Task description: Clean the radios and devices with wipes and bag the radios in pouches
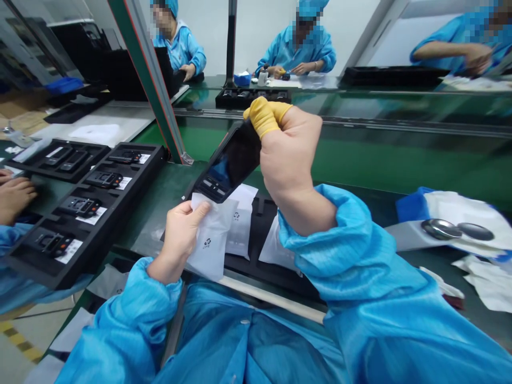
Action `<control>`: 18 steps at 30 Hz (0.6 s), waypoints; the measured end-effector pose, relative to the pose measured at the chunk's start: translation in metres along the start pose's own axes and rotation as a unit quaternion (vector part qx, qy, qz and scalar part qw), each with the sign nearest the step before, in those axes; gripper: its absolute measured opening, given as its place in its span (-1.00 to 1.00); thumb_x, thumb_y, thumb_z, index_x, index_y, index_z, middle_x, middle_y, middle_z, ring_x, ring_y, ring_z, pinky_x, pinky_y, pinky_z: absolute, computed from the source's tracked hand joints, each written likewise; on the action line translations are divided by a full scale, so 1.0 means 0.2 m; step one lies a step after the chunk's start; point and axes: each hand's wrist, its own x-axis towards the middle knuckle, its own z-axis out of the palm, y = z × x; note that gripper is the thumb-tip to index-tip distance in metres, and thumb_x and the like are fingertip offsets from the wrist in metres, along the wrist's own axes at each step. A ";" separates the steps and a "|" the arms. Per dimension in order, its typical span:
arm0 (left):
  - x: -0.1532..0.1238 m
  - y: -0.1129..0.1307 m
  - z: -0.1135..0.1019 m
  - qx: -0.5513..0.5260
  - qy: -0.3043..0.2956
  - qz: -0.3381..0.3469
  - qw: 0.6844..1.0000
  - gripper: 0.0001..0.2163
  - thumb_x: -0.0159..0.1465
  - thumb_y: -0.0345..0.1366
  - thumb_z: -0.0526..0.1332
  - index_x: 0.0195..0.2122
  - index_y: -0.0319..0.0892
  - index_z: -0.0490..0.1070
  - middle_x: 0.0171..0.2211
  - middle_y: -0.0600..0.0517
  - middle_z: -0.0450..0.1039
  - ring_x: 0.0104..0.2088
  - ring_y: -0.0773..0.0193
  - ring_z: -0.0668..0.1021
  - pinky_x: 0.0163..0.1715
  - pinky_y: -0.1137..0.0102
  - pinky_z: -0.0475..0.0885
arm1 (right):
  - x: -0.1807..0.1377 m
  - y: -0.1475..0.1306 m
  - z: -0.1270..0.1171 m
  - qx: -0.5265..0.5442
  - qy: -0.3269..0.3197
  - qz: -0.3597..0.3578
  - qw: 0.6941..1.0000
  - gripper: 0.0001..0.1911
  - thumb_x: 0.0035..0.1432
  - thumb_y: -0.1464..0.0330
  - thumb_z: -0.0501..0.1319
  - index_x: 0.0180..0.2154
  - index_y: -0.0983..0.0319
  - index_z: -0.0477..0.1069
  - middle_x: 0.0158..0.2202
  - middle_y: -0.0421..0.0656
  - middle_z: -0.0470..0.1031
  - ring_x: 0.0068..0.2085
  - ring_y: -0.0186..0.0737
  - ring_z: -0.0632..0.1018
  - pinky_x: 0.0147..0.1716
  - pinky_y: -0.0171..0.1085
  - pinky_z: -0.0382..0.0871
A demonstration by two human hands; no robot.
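Note:
My right hand, with yellow finger cots on its fingertips, grips the top end of a black handheld device with a dark screen and buttons at its lower end. The device is tilted, its lower end at the mouth of a white plastic bag printed with a recycling mark and "CPE". My left hand pinches the bag's upper edge between thumb and fingers. Whether the device's lower tip is inside the bag is hard to make out. Under both hands lies a black tray with more white bags in it.
At left, a black foam tray holds several devices with white labels, near a co-worker's hands. A green metal post rises behind it. On the right lie a silver dispenser-like object and white cloths. Co-workers sit across the line.

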 end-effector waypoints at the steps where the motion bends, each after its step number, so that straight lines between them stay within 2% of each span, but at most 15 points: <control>1: 0.00 0.00 0.01 -0.004 0.005 0.008 1.000 -0.59 -0.32 -0.02 0.50 -0.57 -0.22 0.52 -0.60 0.08 0.50 -0.57 0.35 0.45 -0.55 0.46 0.37 | -0.01 0.00 0.00 -0.004 -0.010 0.003 1.000 -0.58 0.21 0.04 0.06 -0.34 0.17 0.54 -0.40 -0.25 0.51 -0.22 -0.25 0.55 -0.17 -0.23 0.42; 6: -0.01 0.01 0.02 -0.034 0.009 0.004 0.999 -0.55 -0.37 0.02 0.50 -0.55 -0.20 0.51 -0.60 0.07 0.49 -0.55 0.27 0.50 -0.52 0.39 0.41 | -0.05 0.02 -0.04 -0.007 -0.029 0.001 1.000 -0.54 0.19 -0.03 0.05 -0.29 0.14 0.54 -0.37 -0.24 0.53 -0.16 -0.17 0.56 -0.12 -0.16 0.43; 12: -0.04 0.01 0.04 -0.044 -0.044 -0.026 0.998 -0.54 -0.31 0.05 0.49 -0.53 -0.22 0.49 -0.65 0.06 0.45 -0.53 0.22 0.53 -0.50 0.36 0.43 | -0.06 0.03 -0.09 -0.033 -0.033 -0.017 0.999 -0.58 0.21 0.03 0.07 -0.35 0.16 0.54 -0.37 -0.22 0.52 -0.16 -0.17 0.55 -0.15 -0.18 0.42; 18: -0.03 0.00 0.03 -0.030 -0.114 0.007 0.993 -0.60 -0.15 0.03 0.45 -0.51 -0.22 0.51 -0.61 0.05 0.48 -0.57 0.29 0.50 -0.51 0.40 0.42 | -0.05 0.01 -0.09 -0.019 -0.062 0.007 0.998 -0.62 0.16 0.08 0.16 -0.47 0.22 0.52 -0.46 -0.23 0.50 -0.26 -0.20 0.55 -0.21 -0.21 0.41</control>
